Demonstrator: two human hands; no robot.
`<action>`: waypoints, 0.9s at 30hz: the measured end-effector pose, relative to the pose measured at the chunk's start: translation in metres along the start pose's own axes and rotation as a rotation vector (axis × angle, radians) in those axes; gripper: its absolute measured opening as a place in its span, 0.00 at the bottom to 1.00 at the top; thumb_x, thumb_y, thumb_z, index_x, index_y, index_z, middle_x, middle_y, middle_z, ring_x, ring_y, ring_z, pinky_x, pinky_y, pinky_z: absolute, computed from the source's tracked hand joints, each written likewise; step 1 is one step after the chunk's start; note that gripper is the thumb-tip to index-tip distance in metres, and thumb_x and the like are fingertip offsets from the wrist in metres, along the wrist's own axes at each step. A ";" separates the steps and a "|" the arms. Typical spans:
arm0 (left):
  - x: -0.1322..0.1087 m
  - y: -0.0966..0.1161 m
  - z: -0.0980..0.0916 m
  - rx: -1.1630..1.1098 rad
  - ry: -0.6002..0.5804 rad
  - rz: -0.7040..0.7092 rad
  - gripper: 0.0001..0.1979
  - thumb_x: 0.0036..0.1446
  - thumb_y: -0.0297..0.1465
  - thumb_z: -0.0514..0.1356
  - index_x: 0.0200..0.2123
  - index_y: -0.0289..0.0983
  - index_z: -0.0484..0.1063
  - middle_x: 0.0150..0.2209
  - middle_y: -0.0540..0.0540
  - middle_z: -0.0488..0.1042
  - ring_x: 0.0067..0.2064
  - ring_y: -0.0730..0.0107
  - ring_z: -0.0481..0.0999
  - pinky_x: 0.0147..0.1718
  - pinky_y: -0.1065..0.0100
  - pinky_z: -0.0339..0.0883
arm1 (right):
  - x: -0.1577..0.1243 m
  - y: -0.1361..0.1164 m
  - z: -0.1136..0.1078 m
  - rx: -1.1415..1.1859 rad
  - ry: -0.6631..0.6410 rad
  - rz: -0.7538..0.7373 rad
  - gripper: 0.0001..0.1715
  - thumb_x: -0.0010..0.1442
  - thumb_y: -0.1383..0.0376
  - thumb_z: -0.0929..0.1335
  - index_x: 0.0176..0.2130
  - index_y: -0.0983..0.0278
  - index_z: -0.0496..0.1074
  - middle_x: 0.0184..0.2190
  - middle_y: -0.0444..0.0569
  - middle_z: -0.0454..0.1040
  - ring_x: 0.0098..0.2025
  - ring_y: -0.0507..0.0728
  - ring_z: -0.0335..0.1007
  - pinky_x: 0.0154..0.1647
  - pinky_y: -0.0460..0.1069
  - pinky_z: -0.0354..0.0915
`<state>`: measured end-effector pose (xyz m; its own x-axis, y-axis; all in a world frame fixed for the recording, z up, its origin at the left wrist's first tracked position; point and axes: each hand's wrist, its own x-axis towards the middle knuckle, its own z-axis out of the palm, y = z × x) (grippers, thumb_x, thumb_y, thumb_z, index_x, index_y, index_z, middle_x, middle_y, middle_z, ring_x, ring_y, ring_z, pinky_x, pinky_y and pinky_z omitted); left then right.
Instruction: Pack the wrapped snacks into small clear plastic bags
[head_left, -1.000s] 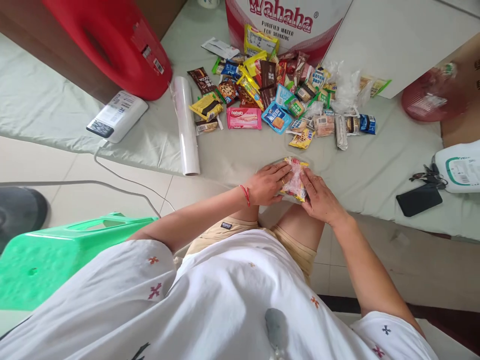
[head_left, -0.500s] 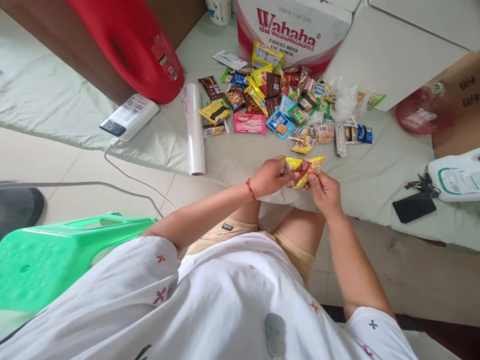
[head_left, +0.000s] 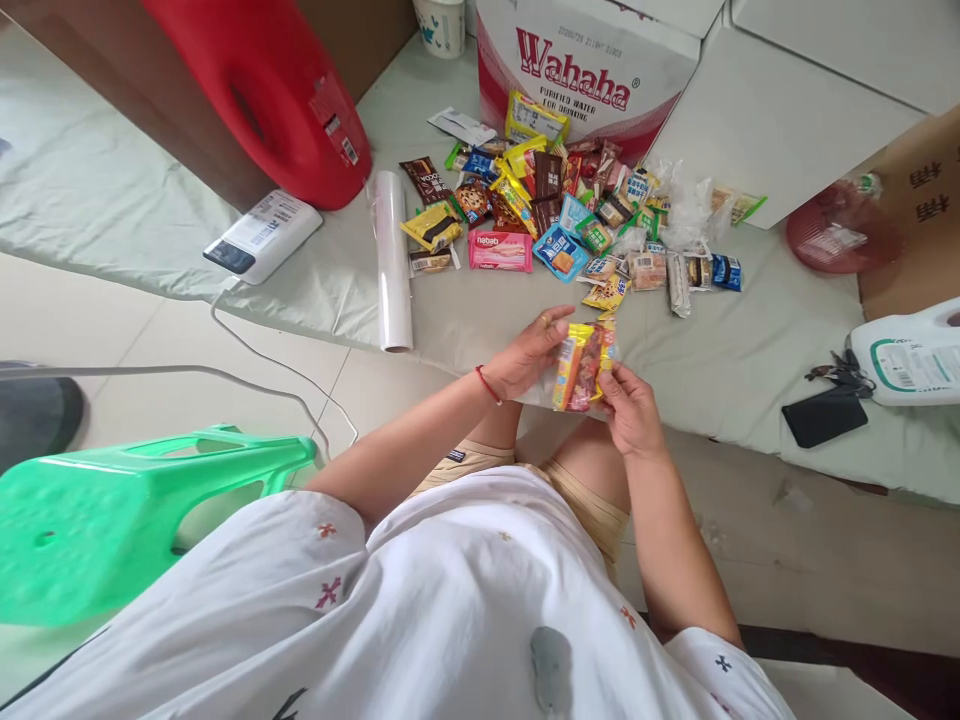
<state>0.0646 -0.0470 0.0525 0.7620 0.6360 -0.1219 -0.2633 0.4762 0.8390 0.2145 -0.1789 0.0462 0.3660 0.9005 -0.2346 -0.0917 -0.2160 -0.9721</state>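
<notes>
A yellow and red snack packet (head_left: 583, 368), with shiny clear film about its edges, is held upright over the table's front edge. My right hand (head_left: 631, 405) pinches its lower right side, thumb on the front. At the upper left corner, my left hand (head_left: 529, 355) lightly grips it with the thumb; the other fingers stretch out and partly go behind it. Just beyond lies a pile of wrapped snacks, among them a pink nabati packet (head_left: 500, 251), a blue packet (head_left: 560, 252) and a small yellow cookie packet (head_left: 606, 293).
A roll of clear film (head_left: 394, 265) lies left of the snacks, near a white device (head_left: 262, 238) with a cable and a red jug (head_left: 277, 110). Behind stands a Wahaha box (head_left: 585, 65). A black phone (head_left: 825, 415), keys and a white bottle (head_left: 911, 355) are at right; a green stool (head_left: 97, 520) stands left.
The packet has been turned more upright and moved slightly down and left. My left hand's fingers have straightened; my right hand has shifted down and left with the packet.
</notes>
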 end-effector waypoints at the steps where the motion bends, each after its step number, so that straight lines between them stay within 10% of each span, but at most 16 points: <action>1: 0.001 -0.001 0.002 -0.129 -0.034 -0.037 0.32 0.52 0.52 0.70 0.55 0.42 0.71 0.50 0.43 0.79 0.52 0.56 0.79 0.50 0.58 0.73 | -0.001 0.001 0.007 0.012 -0.030 0.018 0.30 0.56 0.40 0.74 0.44 0.60 0.76 0.35 0.45 0.77 0.31 0.53 0.69 0.27 0.46 0.65; 9: 0.007 -0.019 0.013 -0.392 0.067 -0.146 0.31 0.43 0.25 0.63 0.53 0.45 0.65 0.35 0.54 0.72 0.38 0.70 0.78 0.43 0.62 0.72 | -0.005 0.008 0.022 -0.426 0.082 -0.120 0.28 0.66 0.40 0.66 0.38 0.60 0.77 0.29 0.45 0.77 0.31 0.55 0.70 0.35 0.49 0.67; 17: 0.006 -0.020 0.024 -0.378 0.079 -0.093 0.37 0.43 0.27 0.63 0.59 0.47 0.62 0.35 0.53 0.70 0.38 0.70 0.76 0.42 0.61 0.71 | -0.027 0.015 0.036 -0.002 0.035 -0.035 0.35 0.60 0.43 0.73 0.57 0.56 0.65 0.56 0.52 0.76 0.52 0.59 0.76 0.49 0.52 0.75; 27: -0.010 -0.033 0.029 -0.396 -0.066 -0.330 0.36 0.49 0.29 0.73 0.61 0.42 0.66 0.42 0.47 0.78 0.46 0.63 0.81 0.47 0.62 0.72 | -0.044 0.023 0.004 0.116 0.119 0.259 0.30 0.46 0.45 0.81 0.36 0.59 0.70 0.27 0.40 0.72 0.26 0.51 0.66 0.26 0.47 0.68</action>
<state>0.0821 -0.0867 0.0413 0.8745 0.3799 -0.3016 -0.1970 0.8464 0.4948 0.1924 -0.2222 0.0344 0.4224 0.7689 -0.4800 -0.2984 -0.3821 -0.8746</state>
